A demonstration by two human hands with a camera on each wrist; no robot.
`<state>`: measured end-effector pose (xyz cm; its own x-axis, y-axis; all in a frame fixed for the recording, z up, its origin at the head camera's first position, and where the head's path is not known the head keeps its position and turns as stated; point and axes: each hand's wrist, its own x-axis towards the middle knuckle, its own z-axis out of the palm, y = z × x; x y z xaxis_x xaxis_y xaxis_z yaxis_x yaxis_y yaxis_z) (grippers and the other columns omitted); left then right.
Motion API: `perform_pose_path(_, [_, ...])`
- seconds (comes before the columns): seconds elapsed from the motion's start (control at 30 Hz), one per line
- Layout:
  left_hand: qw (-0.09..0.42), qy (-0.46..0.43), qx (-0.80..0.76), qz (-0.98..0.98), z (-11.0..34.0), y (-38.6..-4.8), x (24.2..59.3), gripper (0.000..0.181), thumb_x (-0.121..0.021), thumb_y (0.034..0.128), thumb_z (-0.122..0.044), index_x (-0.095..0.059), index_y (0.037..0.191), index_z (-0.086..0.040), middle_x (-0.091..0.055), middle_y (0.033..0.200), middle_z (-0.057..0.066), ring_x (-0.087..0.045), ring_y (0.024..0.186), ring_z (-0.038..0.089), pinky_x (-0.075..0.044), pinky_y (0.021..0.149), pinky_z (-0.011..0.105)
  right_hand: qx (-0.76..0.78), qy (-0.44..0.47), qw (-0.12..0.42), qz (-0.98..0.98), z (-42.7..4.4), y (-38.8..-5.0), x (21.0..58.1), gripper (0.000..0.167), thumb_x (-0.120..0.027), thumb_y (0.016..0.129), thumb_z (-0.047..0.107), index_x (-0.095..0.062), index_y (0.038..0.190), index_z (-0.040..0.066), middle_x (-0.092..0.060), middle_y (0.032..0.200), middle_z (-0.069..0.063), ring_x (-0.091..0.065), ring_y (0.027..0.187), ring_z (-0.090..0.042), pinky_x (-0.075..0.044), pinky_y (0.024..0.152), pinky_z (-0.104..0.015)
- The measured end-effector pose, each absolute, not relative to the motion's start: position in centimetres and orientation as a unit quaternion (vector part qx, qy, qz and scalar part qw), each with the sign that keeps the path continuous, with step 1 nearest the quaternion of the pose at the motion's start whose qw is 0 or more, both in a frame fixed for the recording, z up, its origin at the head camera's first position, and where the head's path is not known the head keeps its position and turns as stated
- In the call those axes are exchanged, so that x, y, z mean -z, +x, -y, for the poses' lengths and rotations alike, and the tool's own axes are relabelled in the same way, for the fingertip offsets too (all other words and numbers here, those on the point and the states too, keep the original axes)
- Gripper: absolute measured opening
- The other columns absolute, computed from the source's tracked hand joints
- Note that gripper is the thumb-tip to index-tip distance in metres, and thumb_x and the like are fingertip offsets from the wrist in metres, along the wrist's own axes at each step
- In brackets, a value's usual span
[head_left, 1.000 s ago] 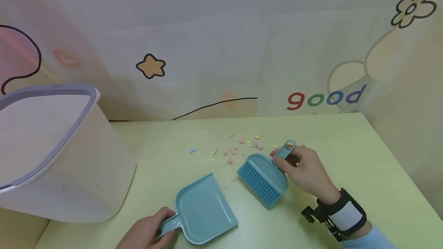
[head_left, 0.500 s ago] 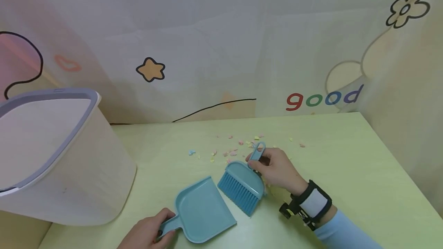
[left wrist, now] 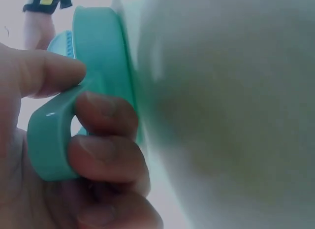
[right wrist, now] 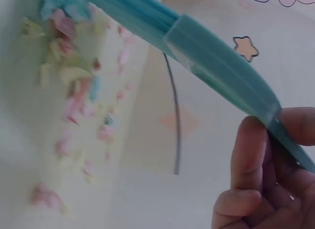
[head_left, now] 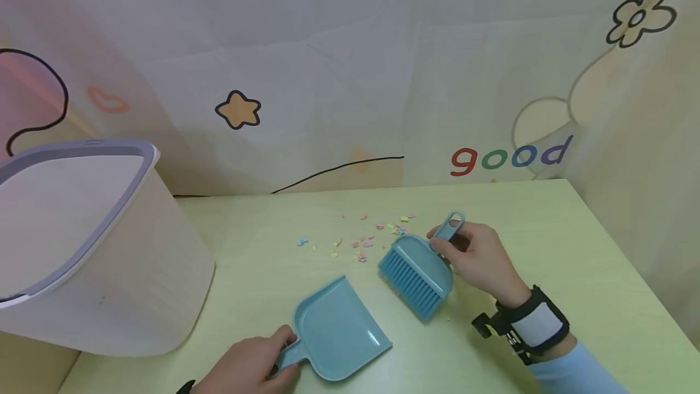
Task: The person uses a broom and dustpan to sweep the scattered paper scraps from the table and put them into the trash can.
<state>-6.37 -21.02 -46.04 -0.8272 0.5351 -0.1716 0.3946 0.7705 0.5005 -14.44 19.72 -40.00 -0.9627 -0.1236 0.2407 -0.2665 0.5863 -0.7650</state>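
My left hand (head_left: 248, 362) grips the handle of a blue dustpan (head_left: 339, 328), whose wide lip faces right on the table. In the left wrist view the fingers curl round the dustpan handle (left wrist: 51, 140). My right hand (head_left: 481, 257) pinches the handle of a small blue brush (head_left: 418, 272), its bristles pointing down and left beside the dustpan, apart from it. Scraps of coloured paper (head_left: 361, 256) lie scattered beyond the dustpan and brush. In the right wrist view the brush (right wrist: 221, 66) is tilted above more paper scraps (right wrist: 76, 103); some scraps are hidden by it in the head view.
A white bin (head_left: 126, 266) with a lilac rim stands at the left of the pale yellow table (head_left: 547, 230). A printed cloth backdrop (head_left: 328, 78) rises behind the table's back edge.
The brush swung left toward the dustpan, then came back right and slightly away. The dustpan in my left hand has shifted a little to the right.
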Motion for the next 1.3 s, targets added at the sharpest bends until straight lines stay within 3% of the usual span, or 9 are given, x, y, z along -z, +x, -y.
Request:
perform_pose_path(0.23, [0.121,0.287,-0.195,-0.93,18.8,-6.9,45.1,0.032,-0.062,0.1012,-0.047,-0.055,0.11,-0.018,-0.036,0.063,-0.016,-0.036,0.054,-0.001,-0.031,0.051,0.021,-0.334,0.171,0.272,0.886,-19.6,-11.9,37.9,0.012,-0.079,0.087,0.005,-0.076,0.098,0.009,-0.071,0.079,0.002,-0.052,0.061,-0.004,-0.041,0.054,-0.02])
perform_pose_path(0.33, [0.108,0.292,-0.177,-0.934,18.1,-7.1,45.0,0.033,-0.06,0.1026,-0.048,-0.055,0.107,-0.016,-0.034,0.062,-0.015,-0.033,0.053,0.0,-0.029,0.049,0.022,-0.291,0.203,0.303,0.884,-19.2,-10.6,37.8,0.016,-0.08,0.083,0.001,-0.075,0.096,0.009,-0.068,0.079,0.006,-0.056,0.063,-0.001,-0.042,0.054,-0.015])
perform_pose_path(0.5, [0.088,0.297,-0.16,-0.937,17.2,-6.9,45.0,0.034,-0.056,0.1032,-0.048,-0.05,0.09,-0.017,-0.028,0.06,-0.013,-0.029,0.05,0.001,-0.024,0.047,0.023,-0.237,0.247,0.303,0.889,-18.8,-8.2,38.5,0.02,-0.082,0.077,0.0,-0.073,0.094,0.007,-0.058,0.076,0.008,-0.056,0.063,0.003,-0.043,0.054,-0.009])
perform_pose_path(0.57, [0.082,0.297,-0.16,-0.938,17.1,-6.8,45.0,0.035,-0.057,0.1027,-0.046,-0.047,0.085,-0.018,-0.026,0.059,-0.013,-0.027,0.05,0.002,-0.023,0.046,0.023,-0.209,0.263,0.315,0.887,-18.6,-7.3,39.1,0.007,-0.074,0.088,0.011,-0.073,0.093,0.006,-0.052,0.074,0.01,-0.047,0.061,0.005,-0.038,0.054,-0.008])
perform_pose_path(0.7, [0.09,0.291,-0.159,-0.939,16.8,-6.8,45.0,0.035,-0.06,0.1011,-0.044,-0.045,0.08,-0.019,-0.026,0.058,-0.013,-0.027,0.05,0.002,-0.022,0.047,0.023,-0.142,0.269,0.361,0.882,-17.9,-5.6,40.2,0.042,-0.041,0.105,0.029,-0.071,0.087,0.006,-0.045,0.07,0.01,-0.026,0.057,0.003,-0.026,0.05,-0.012])
perform_pose_path(0.87, [0.123,0.286,-0.158,-0.937,16.7,-7.0,45.1,0.035,-0.06,0.1004,-0.043,-0.045,0.077,-0.021,-0.028,0.059,-0.013,-0.029,0.05,0.003,-0.023,0.048,0.024,-0.073,0.227,0.379,0.894,-16.7,-3.7,41.3,0.058,-0.024,0.103,0.033,-0.069,0.079,0.005,-0.055,0.066,0.004,-0.022,0.047,-0.001,-0.025,0.043,-0.017])
perform_pose_path(0.97, [0.125,0.285,-0.159,-0.937,16.8,-7.1,45.1,0.036,-0.06,0.0999,-0.043,-0.045,0.076,-0.022,-0.028,0.059,-0.013,-0.03,0.05,0.003,-0.023,0.048,0.024,-0.074,0.213,0.377,0.898,-15.8,-3.3,41.8,0.048,-0.029,0.098,0.029,-0.066,0.077,0.006,-0.06,0.066,0.003,-0.03,0.04,-0.001,-0.027,0.04,-0.018])
perform_pose_path(1.13, [0.127,0.286,-0.158,-0.937,17.1,-7.2,45.0,0.036,-0.061,0.0991,-0.042,-0.044,0.074,-0.022,-0.028,0.059,-0.013,-0.03,0.05,0.003,-0.023,0.048,0.024,-0.15,0.208,0.339,0.905,-14.0,-4.4,41.6,0.006,-0.063,0.079,0.013,-0.063,0.082,0.008,-0.053,0.062,0.01,-0.034,0.047,0.005,-0.026,0.043,-0.012])
perform_pose_path(1.3, [0.15,0.286,-0.156,-0.934,17.1,-7.6,45.2,0.037,-0.06,0.0996,-0.043,-0.044,0.074,-0.023,-0.029,0.059,-0.013,-0.031,0.05,0.003,-0.024,0.048,0.024,-0.23,0.177,0.299,0.909,-13.2,-7.5,41.0,0.019,-0.078,0.076,0.004,-0.062,0.081,0.012,-0.045,0.056,0.016,-0.031,0.05,0.009,-0.025,0.046,-0.012])
